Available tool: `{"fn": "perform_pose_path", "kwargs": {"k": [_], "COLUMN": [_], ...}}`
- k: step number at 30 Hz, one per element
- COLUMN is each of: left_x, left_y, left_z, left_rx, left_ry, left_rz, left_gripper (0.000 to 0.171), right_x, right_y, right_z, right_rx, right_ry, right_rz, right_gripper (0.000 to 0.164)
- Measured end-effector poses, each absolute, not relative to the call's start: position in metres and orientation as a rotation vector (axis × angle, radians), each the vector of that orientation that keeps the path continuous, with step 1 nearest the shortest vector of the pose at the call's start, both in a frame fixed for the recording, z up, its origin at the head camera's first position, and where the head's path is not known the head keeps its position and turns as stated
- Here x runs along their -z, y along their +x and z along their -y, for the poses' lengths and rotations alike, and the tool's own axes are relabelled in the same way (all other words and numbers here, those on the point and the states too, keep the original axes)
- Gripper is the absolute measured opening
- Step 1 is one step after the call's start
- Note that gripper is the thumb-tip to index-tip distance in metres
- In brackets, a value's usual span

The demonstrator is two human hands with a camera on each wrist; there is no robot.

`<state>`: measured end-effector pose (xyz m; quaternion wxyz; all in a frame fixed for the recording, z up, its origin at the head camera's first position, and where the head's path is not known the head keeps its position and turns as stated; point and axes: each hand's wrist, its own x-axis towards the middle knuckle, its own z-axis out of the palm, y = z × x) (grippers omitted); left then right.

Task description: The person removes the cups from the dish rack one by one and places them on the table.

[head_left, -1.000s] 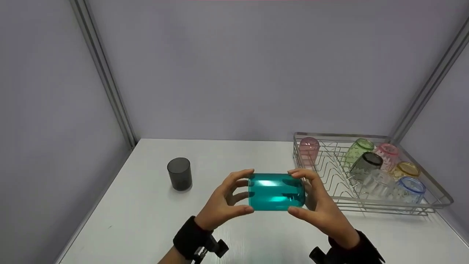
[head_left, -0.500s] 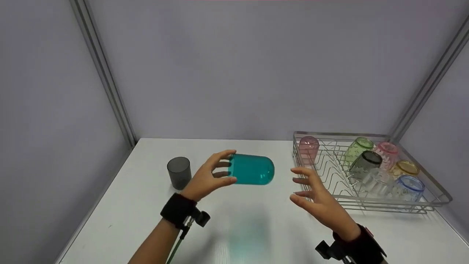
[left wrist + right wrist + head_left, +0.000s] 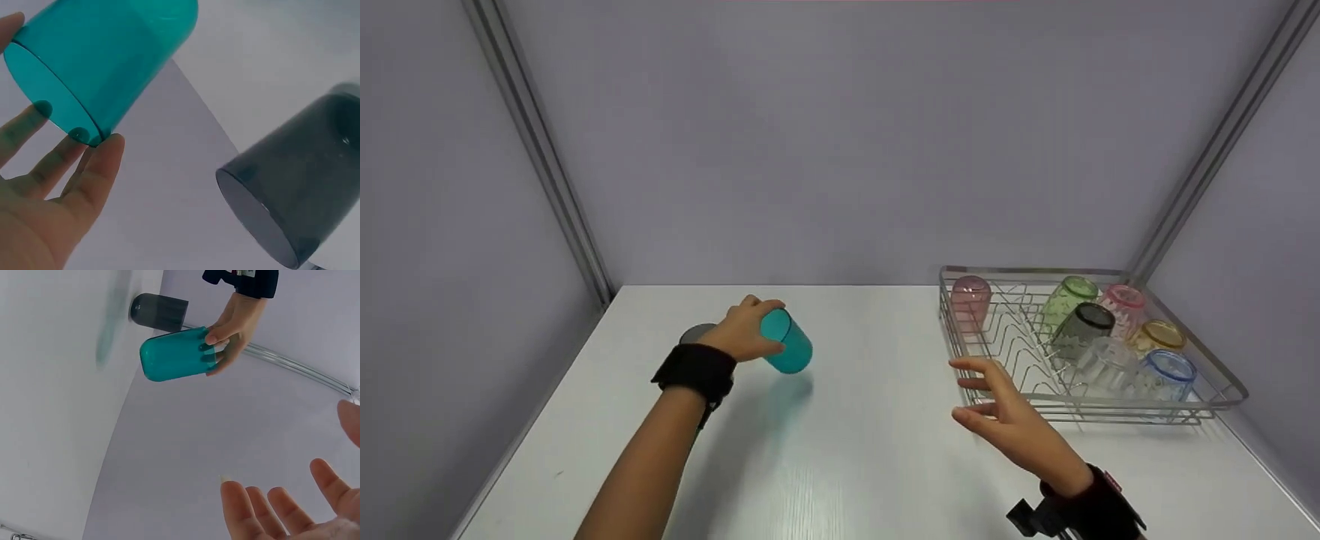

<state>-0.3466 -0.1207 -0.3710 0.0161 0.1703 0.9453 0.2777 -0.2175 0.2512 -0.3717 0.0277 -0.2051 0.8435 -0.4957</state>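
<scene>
A teal see-through cup hangs tilted above the white table, its mouth up toward my left hand. Thumb and fingers of that hand pinch the cup around its rim, as the left wrist view shows. Close beside it a dark grey cup stands upright on the table; in the head view my left hand and wrist hide most of it. My right hand is held in the air in front of the wire rack, fingers loosely bent and apart, holding nothing.
A wire dish rack stands at the right. A pink cup sits at its left end. Several coloured glasses, among them a blue-rimmed glass, fill its right side. Grey panels enclose the table at the back and sides.
The right hand has let go of the teal cup. My left hand has carried it left and away from me, turning it from lying sideways to tilted nearly upright beside the grey cup.
</scene>
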Motion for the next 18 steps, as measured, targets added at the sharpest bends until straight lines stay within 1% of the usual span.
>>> {"fn": "perform_pose_path", "kwargs": {"k": [5, 9, 18], "left_x": [0.378, 0.384, 0.392], "left_y": [-0.359, -0.366, -0.374], "left_z": [0.121, 0.121, 0.117], "left_rx": [-0.678, -0.634, -0.527], "left_ry": [0.501, 0.474, 0.409], "left_rz": [-2.985, -2.985, -3.001], "left_gripper": [0.061, 0.059, 0.059], "right_x": [0.379, 0.385, 0.391], "right_y": [-0.214, -0.211, -0.205], "right_z": [-0.259, -0.266, -0.269], "right_rx": [1.543, 1.541, 1.529], "right_ry": [-0.577, -0.521, -0.496], "right_rz": [-2.561, -2.554, -2.546], "right_gripper": [0.051, 0.050, 0.050]}}
